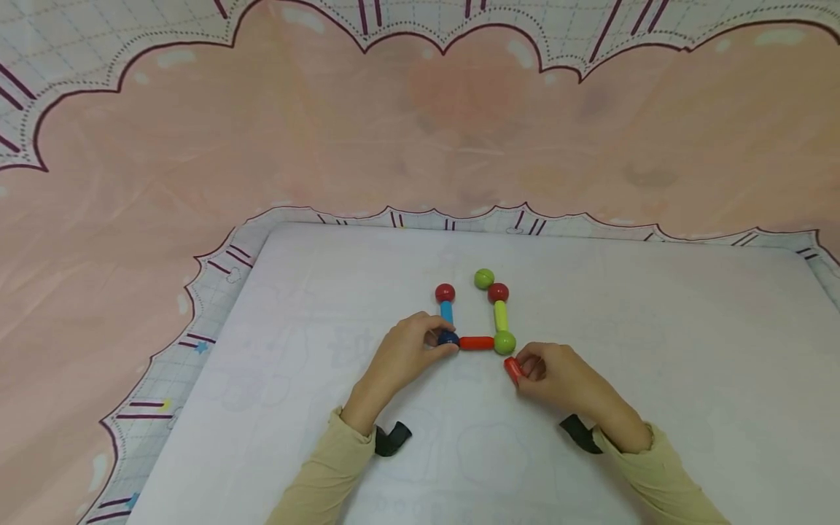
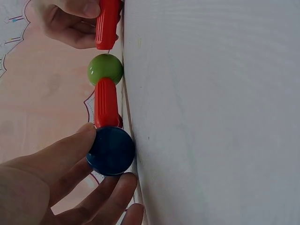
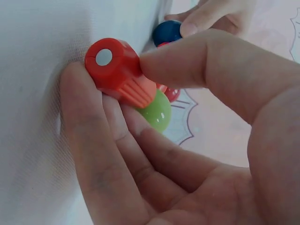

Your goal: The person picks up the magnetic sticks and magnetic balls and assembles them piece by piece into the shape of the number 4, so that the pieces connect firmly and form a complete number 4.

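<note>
My left hand [image 1: 407, 348] holds a dark blue ball [image 2: 111, 151] between thumb and fingers at the near left corner of a U-shaped figure of balls and rods. From that ball a red rod [image 1: 476, 343] runs right to a green ball [image 1: 504, 343], and a blue rod [image 1: 447, 312] leads up to a red ball [image 1: 445, 292]. A yellow-green rod [image 1: 501, 316] joins the green ball to another red ball [image 1: 498, 292]. My right hand [image 1: 554, 373] pinches a loose red rod [image 3: 119, 72], its pale round end facing the right wrist camera, just below the green ball.
A second green ball [image 1: 484, 278] touches the upper right red ball. The white board [image 1: 315, 292] lies under everything, with a patterned peach cloth [image 1: 394, 131] around it. Black straps [image 1: 392, 440] stick out near both wrists.
</note>
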Motion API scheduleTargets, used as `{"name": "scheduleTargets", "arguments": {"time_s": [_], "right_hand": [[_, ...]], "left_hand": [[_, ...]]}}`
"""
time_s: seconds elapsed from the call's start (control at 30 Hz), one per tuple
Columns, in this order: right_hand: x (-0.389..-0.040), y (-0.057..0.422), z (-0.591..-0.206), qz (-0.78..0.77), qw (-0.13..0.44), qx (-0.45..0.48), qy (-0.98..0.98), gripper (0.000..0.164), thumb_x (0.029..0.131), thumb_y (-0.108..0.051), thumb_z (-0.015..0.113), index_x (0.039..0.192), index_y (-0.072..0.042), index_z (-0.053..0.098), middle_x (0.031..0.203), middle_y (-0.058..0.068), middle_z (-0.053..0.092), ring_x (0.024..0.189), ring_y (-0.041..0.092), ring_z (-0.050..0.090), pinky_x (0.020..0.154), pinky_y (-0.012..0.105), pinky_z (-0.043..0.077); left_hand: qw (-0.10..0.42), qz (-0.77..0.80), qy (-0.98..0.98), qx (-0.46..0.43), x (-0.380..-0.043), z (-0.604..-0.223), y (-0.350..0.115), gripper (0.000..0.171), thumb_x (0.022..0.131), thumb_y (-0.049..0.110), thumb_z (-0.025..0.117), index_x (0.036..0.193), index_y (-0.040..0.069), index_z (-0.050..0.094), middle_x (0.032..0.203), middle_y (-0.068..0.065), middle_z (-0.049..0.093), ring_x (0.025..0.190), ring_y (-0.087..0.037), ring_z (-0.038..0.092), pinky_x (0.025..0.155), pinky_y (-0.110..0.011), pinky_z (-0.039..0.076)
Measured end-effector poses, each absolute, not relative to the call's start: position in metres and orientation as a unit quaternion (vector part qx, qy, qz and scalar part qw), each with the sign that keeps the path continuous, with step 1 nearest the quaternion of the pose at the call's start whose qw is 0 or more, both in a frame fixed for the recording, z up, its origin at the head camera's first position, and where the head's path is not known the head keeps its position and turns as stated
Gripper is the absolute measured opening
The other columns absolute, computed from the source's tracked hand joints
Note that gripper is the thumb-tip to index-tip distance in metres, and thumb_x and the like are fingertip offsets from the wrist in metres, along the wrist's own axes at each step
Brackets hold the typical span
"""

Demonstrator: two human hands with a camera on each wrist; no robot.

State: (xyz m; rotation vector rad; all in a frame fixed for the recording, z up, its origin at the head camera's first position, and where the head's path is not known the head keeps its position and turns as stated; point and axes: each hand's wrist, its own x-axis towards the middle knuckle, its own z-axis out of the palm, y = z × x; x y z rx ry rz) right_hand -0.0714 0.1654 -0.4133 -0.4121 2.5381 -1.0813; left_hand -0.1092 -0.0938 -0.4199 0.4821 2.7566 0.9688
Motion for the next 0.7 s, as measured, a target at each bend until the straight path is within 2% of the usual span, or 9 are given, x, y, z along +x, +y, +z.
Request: {"name": "scheduleTargets", "arguments": {"time_s": [0.47,0.7], "right_hand": [[-0.0713,0.1609,-0.4137,-0.401,0.194,-0.104,0.889,0.019,0.083,-0.004,0.069,0.1,0.003,0.063,0.084,0.003,0.061,0.079,0.015,0.056,0.068,0.022,0.049],[-0.0712,0.1581,-0.4137,-0.407,0.202,-0.102,0.885,0.023,0.088,-0.012,0.072,0.103,0.004,0.063,0.086,0.003,0.063,0.078,0.015,0.058,0.067,0.023,0.051]], "left_hand": [[0.092,0.327,0.926,0.165,-0.1097,-0.4207,-0.0948,0.026,0.087,0.027,0.078,0.11,0.015,0.074,0.091,0.003,0.065,0.082,-0.01,0.061,0.073,-0.025,0.051],[0.093,0.326,0.926,0.166,-0.11,-0.4209,-0.0944,0.026,0.087,0.027,0.078,0.11,0.015,0.074,0.091,0.003,0.065,0.083,-0.011,0.061,0.073,-0.025,0.051]]}}
